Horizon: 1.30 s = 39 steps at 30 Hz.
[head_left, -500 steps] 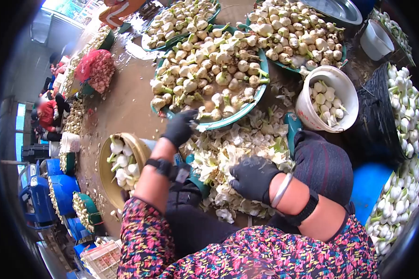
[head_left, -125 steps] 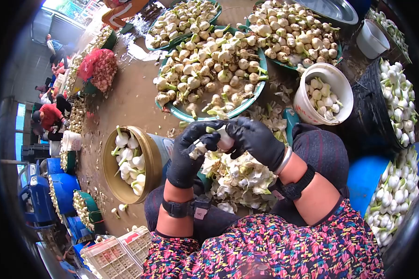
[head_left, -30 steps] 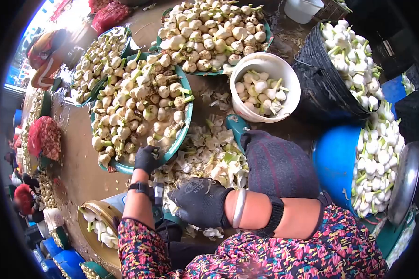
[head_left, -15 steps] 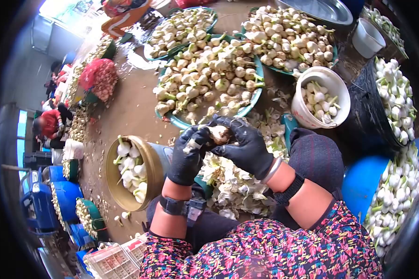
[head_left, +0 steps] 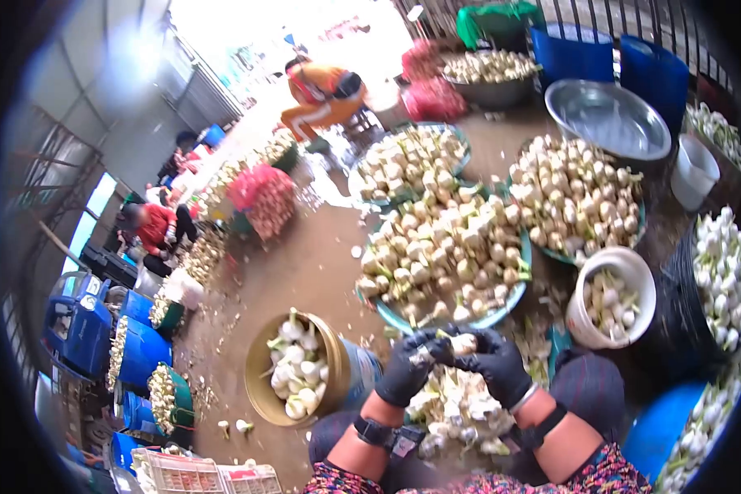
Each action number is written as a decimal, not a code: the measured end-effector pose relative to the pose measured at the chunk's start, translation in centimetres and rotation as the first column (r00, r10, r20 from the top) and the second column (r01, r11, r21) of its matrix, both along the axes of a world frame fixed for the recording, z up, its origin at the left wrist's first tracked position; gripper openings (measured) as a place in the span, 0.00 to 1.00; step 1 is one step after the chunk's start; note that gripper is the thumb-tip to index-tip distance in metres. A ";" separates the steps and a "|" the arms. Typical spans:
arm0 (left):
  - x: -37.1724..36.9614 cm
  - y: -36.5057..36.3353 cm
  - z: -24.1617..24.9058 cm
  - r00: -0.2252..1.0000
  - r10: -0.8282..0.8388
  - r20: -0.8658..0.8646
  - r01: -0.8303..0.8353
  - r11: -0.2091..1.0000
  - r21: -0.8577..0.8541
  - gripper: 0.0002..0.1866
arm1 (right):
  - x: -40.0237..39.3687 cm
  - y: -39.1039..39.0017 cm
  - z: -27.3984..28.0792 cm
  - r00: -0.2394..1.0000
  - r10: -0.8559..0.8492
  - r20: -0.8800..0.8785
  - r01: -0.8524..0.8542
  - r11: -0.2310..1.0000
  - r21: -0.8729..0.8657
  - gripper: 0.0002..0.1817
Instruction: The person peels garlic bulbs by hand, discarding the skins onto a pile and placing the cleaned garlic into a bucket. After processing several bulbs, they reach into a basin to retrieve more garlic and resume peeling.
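My left hand [head_left: 407, 369] and my right hand [head_left: 502, 370], both in black gloves, meet in front of my lap around a garlic bulb [head_left: 463, 343]. The right hand's fingers curl round the bulb from its right side. On the left, closed fingers pinch the bulb's other end, and a pale scrap [head_left: 421, 356] shows against that glove. Under both hands lies a heap of garlic peelings [head_left: 461, 409]. Beside my left forearm a tan bucket [head_left: 258, 381] lies tilted, with peeled white bulbs [head_left: 298, 370] inside.
Ahead stand wide basins of garlic, the nearest with a teal rim [head_left: 502, 311]. To the right are a white bucket [head_left: 646, 284] and a black tub [head_left: 675, 284] of bulbs. A metal basin [head_left: 609, 123], a red net sack [head_left: 263, 202] and two crouching people are farther off.
My view has tilted up and swung left, so the hands and basins appear lower and farther right. Both hands still hold the garlic bulb.
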<state>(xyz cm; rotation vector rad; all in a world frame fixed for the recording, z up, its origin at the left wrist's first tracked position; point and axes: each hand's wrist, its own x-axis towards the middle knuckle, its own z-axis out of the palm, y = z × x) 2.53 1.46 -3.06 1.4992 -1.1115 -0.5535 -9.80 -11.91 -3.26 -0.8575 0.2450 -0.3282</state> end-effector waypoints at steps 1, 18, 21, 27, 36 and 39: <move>-1.0 -0.2 1.7 0.982 0.040 -0.183 -0.033 0.999 0.041 0.07 | -0.2 -0.1 0.2 1.000 0.011 0.011 -0.012 0.997 0.070 0.24; -1.9 -0.5 2.4 0.832 0.170 -0.528 -0.104 0.983 0.153 0.09 | -0.7 0.1 -0.4 1.000 -0.007 0.014 0.008 0.996 -0.087 0.29; -1.8 -0.1 2.7 0.851 0.127 -0.509 -0.080 0.990 0.113 0.09 | -0.8 -0.5 0.4 0.990 0.082 -0.112 -0.073 0.994 0.080 0.20; -0.4 -0.1 0.8 0.987 0.125 0.104 -0.134 0.988 0.078 0.11 | -1.6 -0.5 -1.1 0.671 0.736 -0.084 -0.567 0.583 0.581 0.17; -1.1 0.2 1.9 0.748 0.156 -0.645 -0.088 0.987 0.137 0.19 | -1.4 -2.2 -0.5 0.979 0.203 -0.032 -0.182 0.930 0.319 0.20; -2.6 -0.7 2.7 0.797 0.138 -0.588 -0.144 0.989 0.036 0.19 | -1.3 -2.1 0.1 0.977 0.213 -0.015 -0.197 0.925 0.326 0.19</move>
